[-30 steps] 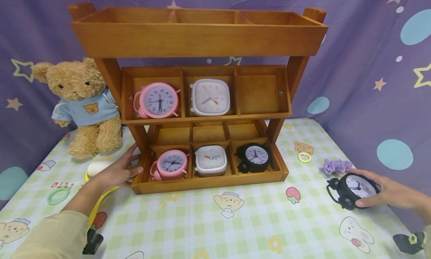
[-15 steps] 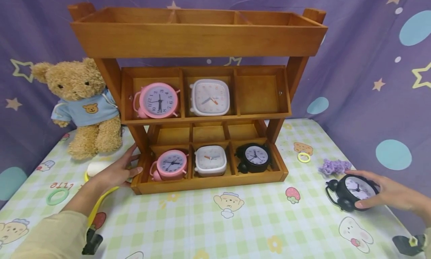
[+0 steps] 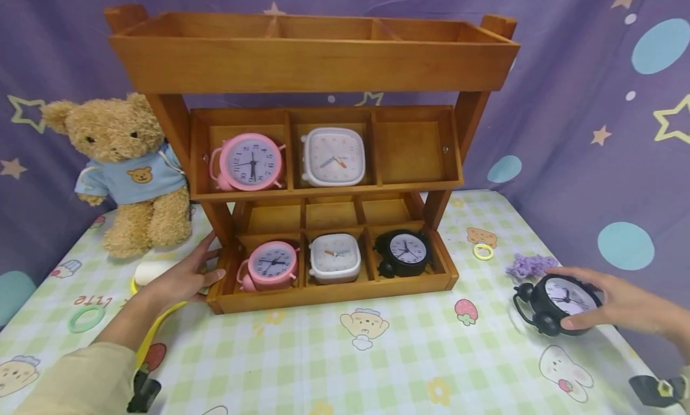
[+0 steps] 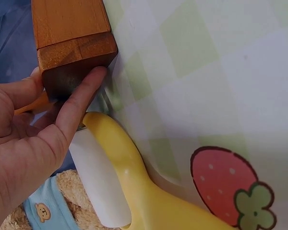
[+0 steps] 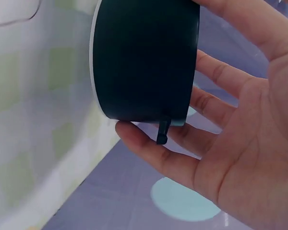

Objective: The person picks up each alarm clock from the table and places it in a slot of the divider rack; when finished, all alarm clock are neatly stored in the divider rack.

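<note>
A wooden three-tier rack (image 3: 323, 67) stands mid-table. Its middle tier holds a pink round clock (image 3: 250, 162) and a white square clock (image 3: 333, 156); the right compartment (image 3: 414, 151) is bare. The bottom tray holds a pink clock (image 3: 271, 265), a white clock (image 3: 335, 257) and a black clock (image 3: 406, 251). My right hand (image 3: 620, 310) grips another black twin-bell alarm clock (image 3: 560, 302) at the table's right side; its dark round body (image 5: 144, 62) fills the right wrist view. My left hand (image 3: 183, 277) rests with straight fingers against the rack's front left corner (image 4: 74, 57).
A teddy bear (image 3: 126, 169) in a blue hoodie sits left of the rack. A yellow-and-white tool (image 4: 120, 187) lies under my left hand. A green ring (image 3: 85, 319), a yellow ring (image 3: 483, 251) and a purple fuzzy scrunchie (image 3: 530, 264) lie on the checked cloth (image 3: 334, 367).
My right hand has drawn the black clock slightly left and up off the cloth. The left hand stays against the rack's corner.
</note>
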